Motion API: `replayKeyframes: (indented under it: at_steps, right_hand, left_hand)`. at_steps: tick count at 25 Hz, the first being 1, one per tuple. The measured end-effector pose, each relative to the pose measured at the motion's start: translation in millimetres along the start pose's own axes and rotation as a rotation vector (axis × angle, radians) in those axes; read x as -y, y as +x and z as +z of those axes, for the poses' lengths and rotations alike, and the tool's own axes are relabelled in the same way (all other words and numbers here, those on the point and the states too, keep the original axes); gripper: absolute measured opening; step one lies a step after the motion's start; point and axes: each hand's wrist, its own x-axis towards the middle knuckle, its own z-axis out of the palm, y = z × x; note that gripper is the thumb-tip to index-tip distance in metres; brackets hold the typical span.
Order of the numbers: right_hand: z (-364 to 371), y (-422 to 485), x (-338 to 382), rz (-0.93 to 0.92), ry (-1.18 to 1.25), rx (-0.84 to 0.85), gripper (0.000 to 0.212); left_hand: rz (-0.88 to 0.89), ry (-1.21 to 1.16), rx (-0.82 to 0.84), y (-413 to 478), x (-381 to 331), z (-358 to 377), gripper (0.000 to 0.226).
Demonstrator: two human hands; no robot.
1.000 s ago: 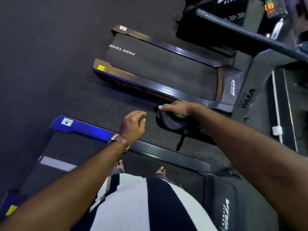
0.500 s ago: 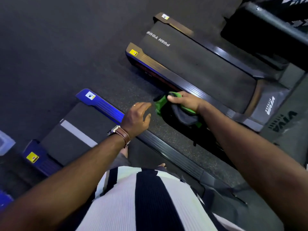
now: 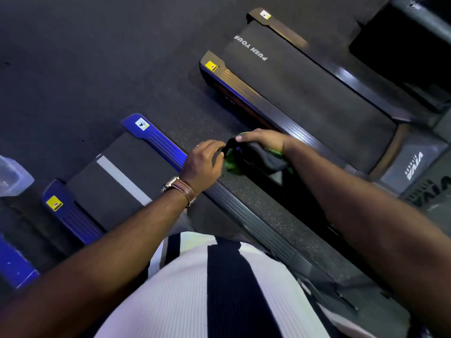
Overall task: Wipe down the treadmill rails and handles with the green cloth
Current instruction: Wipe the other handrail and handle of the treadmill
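Note:
The green cloth (image 3: 230, 164) is draped over the free end of a black handrail (image 3: 305, 206) that runs toward the lower right. My right hand (image 3: 263, 140) lies on top of the cloth and grips it against the rail. Part of the cloth looks grey under that hand. My left hand (image 3: 202, 164), with a watch on its wrist, is at the rail's tip. Its fingers and thumb pinch the cloth's hanging edge there. The rail's underside is hidden.
I stand on a treadmill belt (image 3: 127, 181) with a blue-lit side rail (image 3: 161, 142) and a grey ribbed one (image 3: 244, 215). A second treadmill (image 3: 305, 93) lies beyond the strip of rubber floor. A translucent container (image 3: 12, 176) sits at the far left.
My left hand has moved right from open air to the rail's tip and closed on the cloth's edge. My right hand has stayed on the cloth. The view has swung left.

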Motion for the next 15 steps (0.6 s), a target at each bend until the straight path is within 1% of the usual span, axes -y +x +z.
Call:
replayKeyframes:
  at_steps: [1, 2, 3, 4, 5, 6, 7, 9, 11, 13, 15]
  right_hand:
    - [2.8, -9.5, -5.4, -0.105, -0.102, -0.081, 0.041]
    - [6.9, -16.6, -11.4, -0.172, -0.26, -0.16, 0.047]
    - [14.5, -29.3, -17.9, -0.196, -0.51, -0.24, 0.054]
    - [24.9, -41.2, -29.4, -0.181, -0.783, -0.373, 0.062]
    - [42.2, -58.3, -45.4, -0.153, -1.018, -0.547, 0.066]
    - [63.4, -75.0, -62.5, -0.131, -1.192, -0.698, 0.068]
    - [83.8, -87.8, -78.1, -0.132, -1.301, -0.798, 0.068]
    - [108.2, -91.6, -95.9, -0.133, -1.372, -0.92, 0.065]
    - [115.1, -70.2, -91.0, -0.104, -1.32, -1.044, 0.063]
    - [120.2, -48.0, -71.4, -0.091, -1.277, -1.153, 0.062]
    - [123.2, -44.7, -72.3, -0.177, -1.371, -1.188, 0.059]
  left_hand:
    - [-0.01, -0.008, -0.002, 2.0, -0.1, 1.1, 0.026]
    - [-0.018, -0.026, 0.001, 5.9, -1.7, 0.7, 0.026]
    - [-0.013, -0.051, 0.008, 11.1, -4.4, 0.9, 0.026]
    - [0.004, -0.083, 0.023, 17.2, -9.3, 1.6, 0.026]
    - [0.014, -0.131, 0.043, 23.5, -14.9, 3.0, 0.023]
    - [0.002, -0.186, 0.06, 30.5, -21.8, 3.4, 0.02]
    - [-0.026, -0.243, 0.078, 38.2, -26.7, 4.6, 0.019]
    - [-0.016, -0.267, 0.137, 50.8, -30.0, 9.3, 0.017]
    - [0.055, -0.245, 0.231, 55.3, -27.1, 16.0, 0.018]
    - [0.009, -0.334, 0.272, 57.1, -20.1, 18.4, 0.022]
    - [-0.043, -0.423, 0.32, 60.1, -12.2, 16.9, 0.023]
